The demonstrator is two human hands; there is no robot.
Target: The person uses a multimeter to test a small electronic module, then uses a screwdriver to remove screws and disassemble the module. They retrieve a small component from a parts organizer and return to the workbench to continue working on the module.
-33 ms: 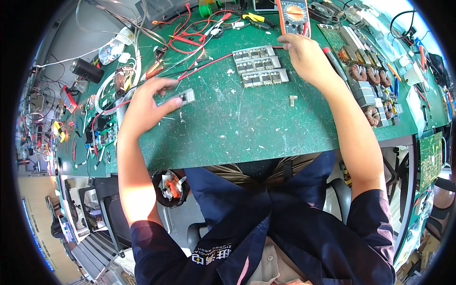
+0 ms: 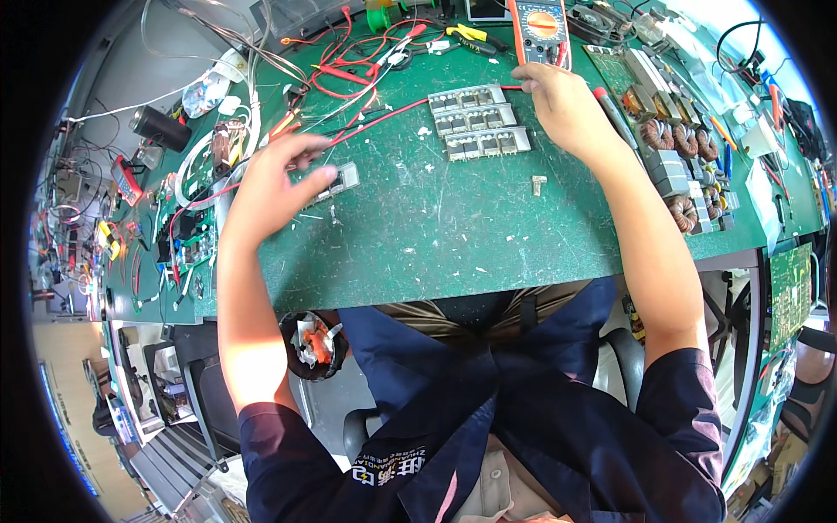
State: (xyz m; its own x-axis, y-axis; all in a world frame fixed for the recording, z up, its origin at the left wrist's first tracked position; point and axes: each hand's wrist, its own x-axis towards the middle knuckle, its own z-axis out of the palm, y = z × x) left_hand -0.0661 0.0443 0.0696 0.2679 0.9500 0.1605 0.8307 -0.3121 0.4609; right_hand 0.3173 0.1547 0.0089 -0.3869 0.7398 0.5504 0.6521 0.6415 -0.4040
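Note:
My left hand [image 2: 277, 187] hovers over a small grey module [image 2: 347, 177] on the left of the green mat. Its thumb and fingers stand apart, with the thumb just above the module, which the hand partly covers. My right hand [image 2: 562, 109] lies at the lower edge of an orange-rimmed multimeter [image 2: 541, 35], fingers bent together. A red lead [image 2: 384, 119] crosses the mat and runs under those fingers; what they grip, if anything, is hidden. Between the hands, several similar grey modules [image 2: 479, 122] lie in a stacked row. A small metal piece [image 2: 539, 185] lies below my right wrist.
Tangled red leads [image 2: 340, 74] and yellow-handled pliers [image 2: 471, 37] lie at the back. A circuit board with copper coils [image 2: 680, 139] occupies the right side. Wires and boards [image 2: 187, 231] crowd the left edge. A bin [image 2: 314, 346] stands below the table's front edge.
My left hand shifts very slightly, its fingers and thumb moving a little relative to the grey module. My right hand and the modules stay in place.

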